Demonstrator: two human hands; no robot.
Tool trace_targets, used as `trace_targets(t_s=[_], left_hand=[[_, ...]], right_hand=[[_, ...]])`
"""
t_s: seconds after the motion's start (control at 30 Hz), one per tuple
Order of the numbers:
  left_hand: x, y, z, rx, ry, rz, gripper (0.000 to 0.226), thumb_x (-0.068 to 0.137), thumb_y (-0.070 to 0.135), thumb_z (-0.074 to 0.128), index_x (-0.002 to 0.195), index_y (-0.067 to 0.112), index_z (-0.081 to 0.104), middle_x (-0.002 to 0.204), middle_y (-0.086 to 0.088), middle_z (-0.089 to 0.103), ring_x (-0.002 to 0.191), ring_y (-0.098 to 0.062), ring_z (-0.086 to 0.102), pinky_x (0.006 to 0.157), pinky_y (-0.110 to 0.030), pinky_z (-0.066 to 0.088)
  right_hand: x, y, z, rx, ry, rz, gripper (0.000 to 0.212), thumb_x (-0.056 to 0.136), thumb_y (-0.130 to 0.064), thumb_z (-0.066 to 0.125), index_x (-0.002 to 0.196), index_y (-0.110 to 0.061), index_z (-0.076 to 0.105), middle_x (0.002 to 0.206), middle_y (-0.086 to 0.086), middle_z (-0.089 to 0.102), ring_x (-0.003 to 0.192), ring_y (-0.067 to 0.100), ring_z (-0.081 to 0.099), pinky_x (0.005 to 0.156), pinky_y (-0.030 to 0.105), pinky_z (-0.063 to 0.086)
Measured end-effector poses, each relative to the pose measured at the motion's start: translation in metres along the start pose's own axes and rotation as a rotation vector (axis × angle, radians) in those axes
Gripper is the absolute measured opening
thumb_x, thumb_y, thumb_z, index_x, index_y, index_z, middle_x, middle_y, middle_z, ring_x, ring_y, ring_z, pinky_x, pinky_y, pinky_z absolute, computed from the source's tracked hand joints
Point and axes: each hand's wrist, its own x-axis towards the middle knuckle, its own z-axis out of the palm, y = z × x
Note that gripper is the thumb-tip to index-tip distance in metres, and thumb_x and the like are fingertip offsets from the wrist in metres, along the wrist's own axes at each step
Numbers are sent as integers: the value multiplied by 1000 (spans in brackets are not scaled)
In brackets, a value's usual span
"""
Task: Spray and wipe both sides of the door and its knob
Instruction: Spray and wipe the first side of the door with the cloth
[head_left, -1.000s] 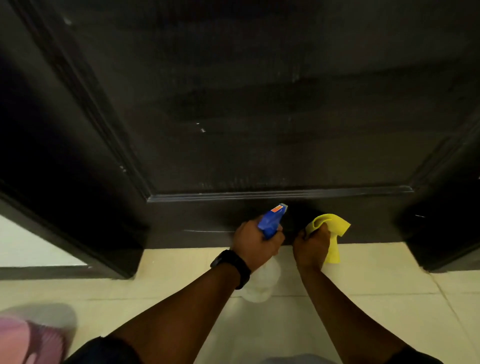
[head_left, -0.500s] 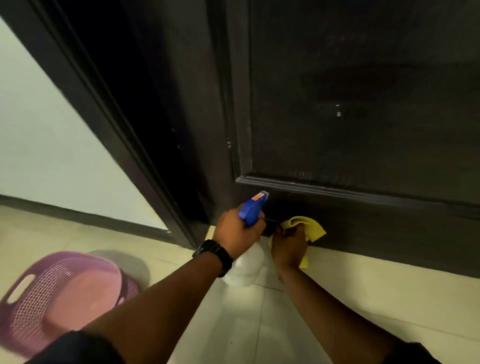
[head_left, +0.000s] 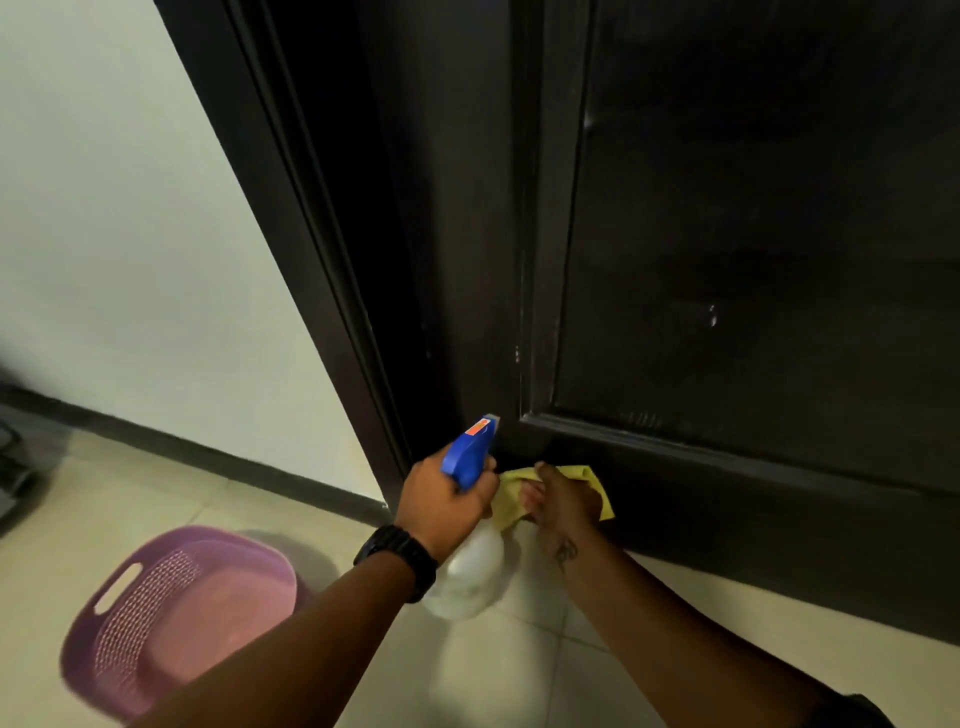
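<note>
- From the head view, we are looking down at the low left corner of the dark door (head_left: 727, 260), where it is meeting the door frame (head_left: 291, 234). The knob is not showing here.
- We are judging the step in hand to be wiping the bottom rail of this side, close to the floor (head_left: 519, 675).
- The left hand (head_left: 441, 506) is gripping the spray bottle (head_left: 470, 452), fingers curled round its neck below the blue head, with the nozzle pointing up toward the door. We cannot tell whether a finger is resting on the trigger.
- The right hand (head_left: 563, 506) is clutching the yellow cloth (head_left: 592, 475) and seemingly pressing it against the bottom rail, just right of the bottle. The two hands are sitting close beside each other.
- A purple basket (head_left: 182, 613) is sitting on the floor at near left, well apart from the door.
- Next, we are expecting the cloth to need sweeping rightward along the rail with firm, even pressure. How much of this face is done we cannot judge.
</note>
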Motion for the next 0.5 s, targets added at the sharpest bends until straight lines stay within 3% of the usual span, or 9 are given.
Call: trace_targets(t_s=[0.1,0.17,0.33,0.43,0.5], left_hand=[[4,24,-10,-27,71,43,17,70,48,58,78,36,66,75,2,71,64,-24,69,71,-53,58],[7,41,-21,-37,102,76,19,70,48,58,80,33,66,72,-2,69,62,-27,68,67,-55,57],[9,88,-58,-52,196,138,19,70,45,58,80,31,67,69,-2,69,63,-26,67,68,-52,57],[8,112,-86,-59,239,134,13,76,37,61,82,28,68,69,-5,70,64,-29,68,70,-53,58],[6,126,-102,-42,255,153,10,80,33,63,83,24,67,69,-10,69,65,-33,66,68,-53,57]], right_hand=[[-30,-32,15,203,-149,100,22,98,-4,53,115,10,56,124,30,57,113,39,61,91,36,52],[-52,-54,27,260,-197,105,25,99,-3,49,120,10,53,126,32,56,119,39,57,98,40,48],[-99,-99,56,343,-249,92,15,99,-5,47,86,2,52,126,30,56,106,35,59,87,39,52],[-129,-128,67,418,-302,93,17,98,-4,44,83,0,51,128,32,53,120,38,55,100,41,48],[-154,-151,74,469,-324,102,18,98,-4,42,82,-1,49,113,30,57,123,38,53,104,42,46]])
